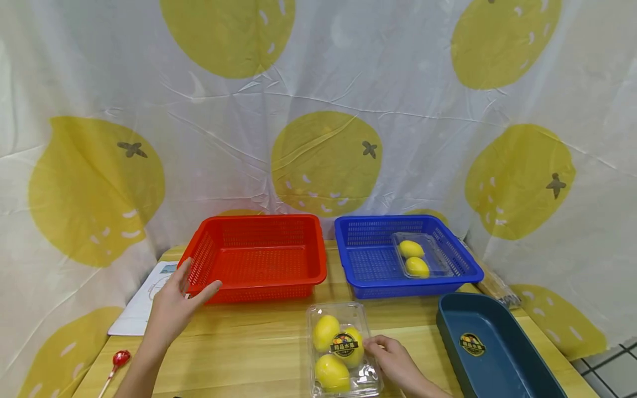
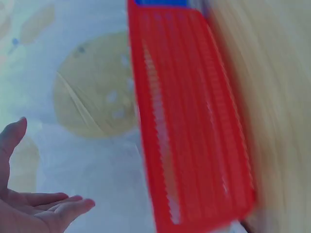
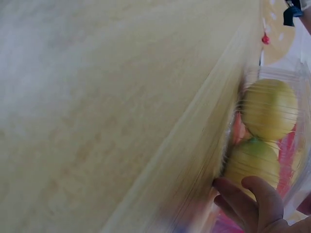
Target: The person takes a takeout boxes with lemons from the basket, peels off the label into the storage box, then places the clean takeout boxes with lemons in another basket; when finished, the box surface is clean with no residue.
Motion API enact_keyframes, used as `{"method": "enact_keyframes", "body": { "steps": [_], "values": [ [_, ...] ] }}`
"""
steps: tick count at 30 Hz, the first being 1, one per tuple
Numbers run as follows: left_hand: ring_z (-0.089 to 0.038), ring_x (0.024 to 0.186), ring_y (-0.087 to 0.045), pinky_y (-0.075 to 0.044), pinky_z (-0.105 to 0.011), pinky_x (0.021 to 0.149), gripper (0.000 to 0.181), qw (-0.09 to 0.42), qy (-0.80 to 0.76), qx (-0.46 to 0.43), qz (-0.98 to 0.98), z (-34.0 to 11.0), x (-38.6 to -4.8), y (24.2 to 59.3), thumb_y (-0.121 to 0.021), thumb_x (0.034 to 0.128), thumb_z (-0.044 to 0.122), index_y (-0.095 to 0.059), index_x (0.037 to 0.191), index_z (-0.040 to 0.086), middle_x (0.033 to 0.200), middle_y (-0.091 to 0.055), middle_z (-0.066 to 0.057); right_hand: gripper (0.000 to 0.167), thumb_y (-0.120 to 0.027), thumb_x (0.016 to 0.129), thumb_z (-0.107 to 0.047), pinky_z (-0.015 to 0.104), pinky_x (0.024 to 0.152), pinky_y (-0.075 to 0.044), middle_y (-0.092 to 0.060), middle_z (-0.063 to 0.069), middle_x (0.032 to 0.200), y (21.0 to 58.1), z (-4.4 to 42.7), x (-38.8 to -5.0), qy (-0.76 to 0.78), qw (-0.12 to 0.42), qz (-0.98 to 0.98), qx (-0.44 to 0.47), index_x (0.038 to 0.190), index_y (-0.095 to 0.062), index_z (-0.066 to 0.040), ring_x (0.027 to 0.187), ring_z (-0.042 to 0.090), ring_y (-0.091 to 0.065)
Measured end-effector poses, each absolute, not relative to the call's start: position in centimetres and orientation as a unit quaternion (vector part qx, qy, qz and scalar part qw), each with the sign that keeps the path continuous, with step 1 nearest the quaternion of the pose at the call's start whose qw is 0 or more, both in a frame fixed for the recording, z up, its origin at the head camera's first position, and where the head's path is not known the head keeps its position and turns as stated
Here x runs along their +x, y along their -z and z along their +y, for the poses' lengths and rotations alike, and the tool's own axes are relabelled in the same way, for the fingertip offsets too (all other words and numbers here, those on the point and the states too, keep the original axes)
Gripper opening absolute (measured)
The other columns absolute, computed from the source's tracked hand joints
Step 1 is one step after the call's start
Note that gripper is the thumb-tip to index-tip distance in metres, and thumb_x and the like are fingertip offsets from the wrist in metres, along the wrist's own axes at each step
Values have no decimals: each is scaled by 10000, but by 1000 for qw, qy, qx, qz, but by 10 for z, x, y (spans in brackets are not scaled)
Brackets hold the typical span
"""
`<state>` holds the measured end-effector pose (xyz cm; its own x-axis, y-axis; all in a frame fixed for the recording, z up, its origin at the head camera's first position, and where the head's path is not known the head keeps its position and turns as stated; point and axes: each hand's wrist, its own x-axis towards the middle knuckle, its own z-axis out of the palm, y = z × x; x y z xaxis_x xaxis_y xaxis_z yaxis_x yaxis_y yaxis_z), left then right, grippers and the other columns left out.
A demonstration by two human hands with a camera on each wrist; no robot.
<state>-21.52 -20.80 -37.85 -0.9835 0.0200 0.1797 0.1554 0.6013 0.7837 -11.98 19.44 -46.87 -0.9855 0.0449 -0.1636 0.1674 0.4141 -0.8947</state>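
A clear plastic box [image 1: 365, 381] with several yellow lemons [image 1: 332, 373] and a black round sticker [image 1: 344, 344] lies on the table. My right hand [image 1: 398, 365] grips its right edge; in the right wrist view, the thumb and fingers of that hand [image 3: 252, 206] are bent at the box's side, beside a lemon [image 3: 269, 109]. Raised in front of the red basket's [image 1: 269, 293] left corner, my left hand [image 1: 171, 304] holds nothing, thumb and fingers spread apart. The left wrist view shows this hand [image 2: 36, 208] left of the red basket [image 2: 194, 121].
A blue basket [image 1: 413, 290] at the back right contains a clear box with two lemons [image 1: 417, 267]. The dark teal tray [image 1: 492, 337] at right bears a sticker. Paper [image 1: 134, 315] and a red lollipop [image 1: 121, 359] are at left; a lemon-print cloth [image 1: 214, 138] hangs behind.
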Motion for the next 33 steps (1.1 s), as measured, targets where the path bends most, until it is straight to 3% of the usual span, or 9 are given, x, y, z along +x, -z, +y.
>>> {"method": "enact_keyframes", "body": {
  "steps": [2,5,7,11,15,23,26,33],
  "values": [
    [-397,1445,-294,-408,-354,1070,915,19,503,-61,-862,-196,-206,372,-663,905,432,-143,1567,75,1609,-241,-164,386,-532,975,-252,298,730,-534,-677,212,1123,469,195,-120,540,60,837,62,1128,-628,90,931,190,-632],
    [-333,1449,-319,-434,-221,1043,818,-41,573,-77,-815,-176,-197,375,-653,930,341,-193,1559,91,1595,-293,-131,399,-534,974,-258,300,732,-546,-678,211,1115,469,196,-121,545,65,834,59,1135,-623,96,927,195,-640],
    [-325,1434,-355,-454,-234,1047,768,-73,610,-81,-785,-162,-193,383,-651,935,279,-236,1541,55,1574,-332,-150,410,-537,974,-269,300,733,-549,-679,208,1114,469,196,-121,548,70,832,57,1141,-621,96,925,194,-641],
    [-377,1416,-371,-374,-495,1130,752,-135,656,-71,-740,-133,-188,405,-653,925,243,-262,1515,-8,1551,-345,-212,412,-543,971,-277,298,742,-543,-675,203,1124,469,197,-122,550,74,830,57,1141,-621,89,936,196,-638],
    [-470,1410,-317,-325,-609,1118,805,-184,657,-79,-726,-107,-187,429,-667,917,274,-236,1496,-84,1549,-284,-288,403,-552,965,-277,295,748,-529,-670,201,1139,467,198,-123,545,68,833,63,1137,-627,80,957,201,-631],
    [-542,1408,-215,-259,-604,1140,913,-241,648,-87,-718,-65,-190,464,-682,909,298,-152,1441,-223,1516,-180,-403,392,-550,973,-268,377,840,-542,-655,218,1192,467,198,-128,538,63,838,67,1133,-641,77,1052,266,-625],
    [-548,1407,-200,-250,-586,1146,939,-247,656,-85,-708,-55,-192,472,-690,902,298,-132,1425,-247,1500,-159,-428,400,-554,972,-275,370,808,-539,-660,209,1175,467,198,-129,539,65,837,68,1131,-638,82,1029,255,-620],
    [-497,1381,-339,-334,-530,1132,838,-232,679,-92,-690,-43,-190,487,-678,905,233,-209,1417,-236,1472,-295,-402,410,-545,984,-293,296,713,-554,-636,224,1193,469,197,-129,580,108,805,62,1108,-616,91,870,126,-616]
  ]
}}
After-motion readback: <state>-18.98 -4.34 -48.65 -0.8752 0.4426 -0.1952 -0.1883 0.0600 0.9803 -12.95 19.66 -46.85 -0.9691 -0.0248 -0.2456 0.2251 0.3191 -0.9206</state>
